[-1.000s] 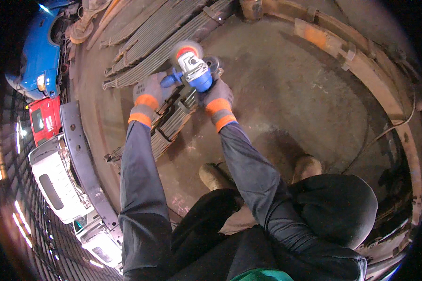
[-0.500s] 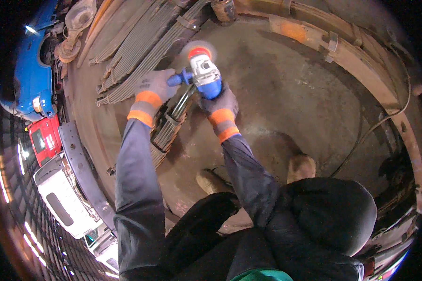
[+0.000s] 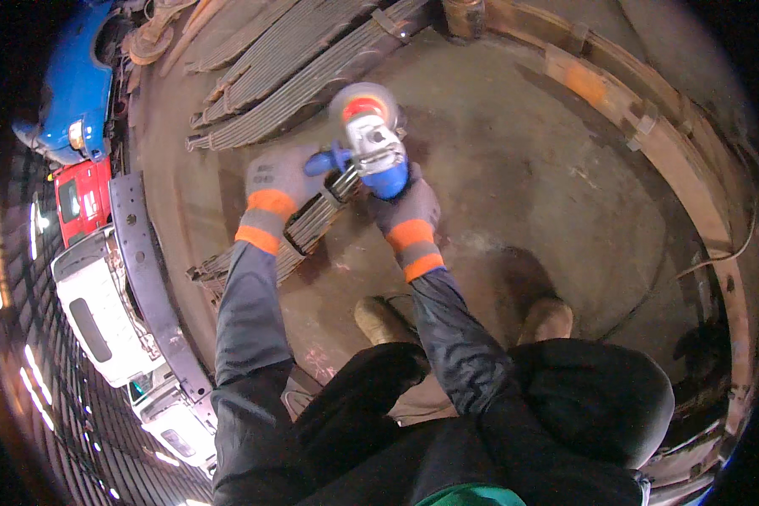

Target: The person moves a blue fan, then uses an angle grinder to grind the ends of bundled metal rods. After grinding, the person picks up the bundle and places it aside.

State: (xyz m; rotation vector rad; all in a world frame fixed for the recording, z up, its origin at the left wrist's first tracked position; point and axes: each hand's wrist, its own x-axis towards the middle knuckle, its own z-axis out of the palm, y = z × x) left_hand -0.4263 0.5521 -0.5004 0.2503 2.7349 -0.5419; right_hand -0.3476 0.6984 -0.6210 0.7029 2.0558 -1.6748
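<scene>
An angle grinder (image 3: 371, 142) with a white-and-silver head and a blue body is held out in front of me with both hands. Its round disc (image 3: 380, 89) points away from me and looks blurred, with a red centre. My left hand (image 3: 280, 177), in a grey glove with an orange-banded cuff, is closed round the blue side handle (image 3: 322, 162). Gloved alike, my right hand (image 3: 413, 211) grips the blue body. Below the grinder, between my arms, lies a leaf spring pack (image 3: 314, 221) bound with clamps; my left hand and forearm hide part of it. Whether the disc touches it I cannot tell.
More leaf spring stacks (image 3: 299, 72) lie on the floor at the far left. A long curved rusty beam (image 3: 675, 160) runs along the right, with a cable (image 3: 717, 261) beside it. A rusty cylinder (image 3: 464, 17) stands at the far edge. Truck cabs, one blue (image 3: 76, 93), line the left.
The view has turned, so the leaf springs and beam sit differently in it. Both hands still hold the grinder, which appears slightly lower and further right.
</scene>
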